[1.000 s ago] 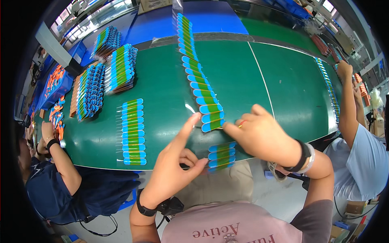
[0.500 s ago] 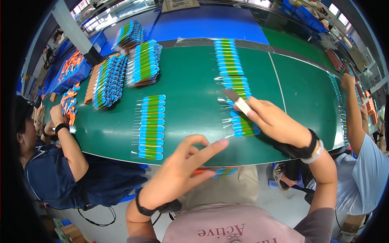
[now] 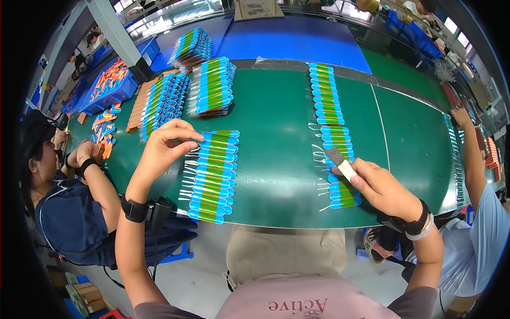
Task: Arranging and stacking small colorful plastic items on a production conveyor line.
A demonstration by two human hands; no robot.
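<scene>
On the left of the green table lies a column of blue-and-green round-ended pieces point(image 3: 215, 175), with white strings along its left side. Its pieces overlap in an offset second layer. My left hand point(image 3: 169, 146) pinches the far-left end of this column, thumb and finger closed at a string end. My right hand point(image 3: 385, 186) grips a short flat dark blade with a white handle point(image 3: 347, 171). The blade sits over a second column of the same pieces point(image 3: 337, 139) on the right, and the hand hides part of it.
Stacks of the same pieces point(image 3: 214, 87) stand at the back left, near a blue bin point(image 3: 109, 98) of orange and blue pieces. Co-workers sit on both sides: a dark-clothed person point(image 3: 74, 212) left and a light-blue sleeve point(image 3: 478, 234) right. Blue sheeting point(image 3: 297, 40) covers the far side.
My left hand has gone from the near middle to the far end of the left column, which now shows a second layer. My right hand still holds the blade. The view has shifted slightly.
</scene>
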